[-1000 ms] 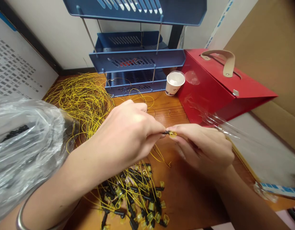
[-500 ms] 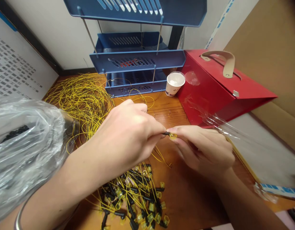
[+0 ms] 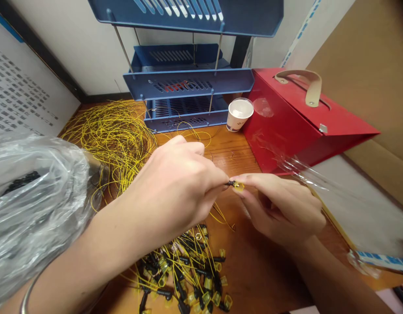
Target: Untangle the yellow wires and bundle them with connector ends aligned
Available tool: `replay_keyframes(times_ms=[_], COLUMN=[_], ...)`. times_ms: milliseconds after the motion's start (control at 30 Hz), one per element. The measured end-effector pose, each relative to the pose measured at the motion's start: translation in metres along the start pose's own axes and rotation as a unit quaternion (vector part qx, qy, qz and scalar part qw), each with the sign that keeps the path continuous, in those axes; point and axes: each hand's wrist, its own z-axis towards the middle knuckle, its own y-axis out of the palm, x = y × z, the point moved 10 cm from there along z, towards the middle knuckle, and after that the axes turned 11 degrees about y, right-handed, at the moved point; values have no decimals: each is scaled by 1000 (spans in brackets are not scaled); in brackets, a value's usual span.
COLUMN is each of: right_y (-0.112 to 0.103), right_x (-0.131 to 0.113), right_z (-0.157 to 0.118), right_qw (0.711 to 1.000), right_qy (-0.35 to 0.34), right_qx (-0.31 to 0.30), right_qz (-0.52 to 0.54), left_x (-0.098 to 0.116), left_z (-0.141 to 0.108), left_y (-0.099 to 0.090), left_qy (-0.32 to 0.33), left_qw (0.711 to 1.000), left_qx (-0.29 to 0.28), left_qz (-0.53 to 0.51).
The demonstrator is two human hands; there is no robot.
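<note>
Between my hands, over the middle of the table, is a small black piece (image 3: pixel 231 183) with a clear yellow plastic cap (image 3: pixel 239 186) at its right end. My left hand (image 3: pixel 184 179) pinches the black part between thumb and index finger. The thumb and index finger of my right hand (image 3: pixel 282 205) close on the yellow cap. Below my left forearm lies a pile of black connectors (image 3: pixel 184 274) with yellow caps and yellow wires. How far the black part reaches inside the cap I cannot tell.
A tangle of yellow wire (image 3: pixel 106 135) lies at the back left, beside a clear plastic bag (image 3: pixel 57 174) with black parts inside. A blue tiered rack (image 3: pixel 194 85), a paper cup (image 3: pixel 239 115) and a red box (image 3: pixel 286 126) stand at the back.
Both hands have shifted slightly to the right with the black piece and yellow cap. The grip of each hand looks the same.
</note>
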Motion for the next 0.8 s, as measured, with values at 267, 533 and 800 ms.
replay_keyframes(times_ms=[267,533,800], right_y=[-1,2,4], right_x=[0,12,23], right_z=[-1,-1,-1], right_qw=[1000,998,994], right_qy=[2,38,92], right_qx=[3,-26,-35], right_qz=[-7,41,46], left_x=[0,-5,-22], left_z=[-1,-2,-8], left_y=[0,11,24], left_qy=[-1,-27,-66], left_qw=[1000,998,997], left_qx=[5,-1,-20], left_qz=[1,-65,-43])
